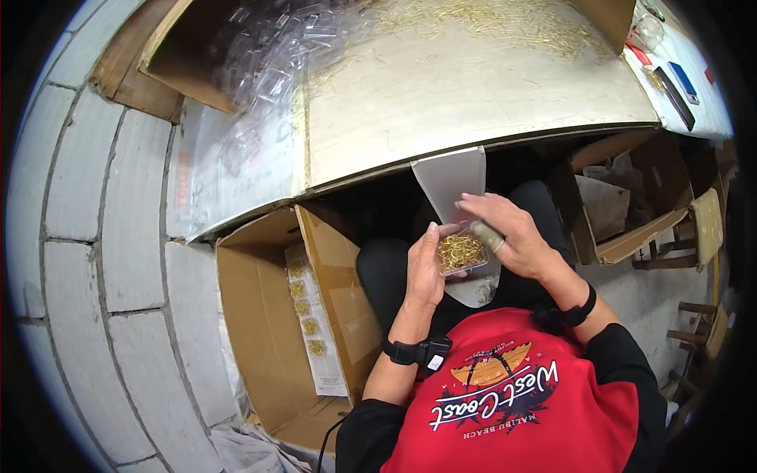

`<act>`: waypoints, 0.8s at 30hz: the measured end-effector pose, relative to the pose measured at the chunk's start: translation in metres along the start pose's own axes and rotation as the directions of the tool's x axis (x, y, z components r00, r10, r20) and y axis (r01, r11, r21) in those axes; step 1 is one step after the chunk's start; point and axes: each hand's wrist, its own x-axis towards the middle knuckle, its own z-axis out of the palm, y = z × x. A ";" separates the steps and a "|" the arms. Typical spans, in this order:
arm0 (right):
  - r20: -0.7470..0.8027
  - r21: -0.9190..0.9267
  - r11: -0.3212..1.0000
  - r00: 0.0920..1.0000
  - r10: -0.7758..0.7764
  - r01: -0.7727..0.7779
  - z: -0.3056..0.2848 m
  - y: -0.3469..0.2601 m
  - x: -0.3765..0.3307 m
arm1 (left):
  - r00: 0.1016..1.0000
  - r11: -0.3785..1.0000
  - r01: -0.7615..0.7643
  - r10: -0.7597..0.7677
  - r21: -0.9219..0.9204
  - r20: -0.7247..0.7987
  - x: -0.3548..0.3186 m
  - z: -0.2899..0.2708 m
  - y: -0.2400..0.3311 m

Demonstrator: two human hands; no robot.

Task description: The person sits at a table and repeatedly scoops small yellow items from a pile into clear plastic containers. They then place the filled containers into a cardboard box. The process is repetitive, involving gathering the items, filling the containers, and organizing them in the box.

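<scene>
left hand cupped around small clear box of gold pins to steady it, right hand fingers pressing together on top.

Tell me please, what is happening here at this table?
A person sits at a work table and holds a small clear plastic box filled with thin gold wire pieces in the left hand. The right hand rests over the box's top edge, fingers on it. A grey chute hangs from the table edge just above the box. More gold pieces lie loose on the table, and a cardboard carton to the left holds filled boxes.
</scene>
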 end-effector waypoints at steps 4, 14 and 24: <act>0.095 -0.234 0.966 0.991 -0.093 0.113 0.005 -0.004 -0.014 | 0.998 0.999 -0.053 0.053 -0.007 -0.017 0.001 -0.003 -0.003; 0.036 -0.294 0.947 0.992 -0.124 0.129 0.007 -0.004 -0.018 | 0.996 0.998 -0.060 0.060 -0.005 -0.063 -0.001 0.004 -0.001; 0.058 -0.096 0.982 0.985 -0.160 0.165 -0.004 0.000 -0.010 | 0.996 0.996 -0.074 0.071 -0.057 -0.061 0.001 -0.003 -0.003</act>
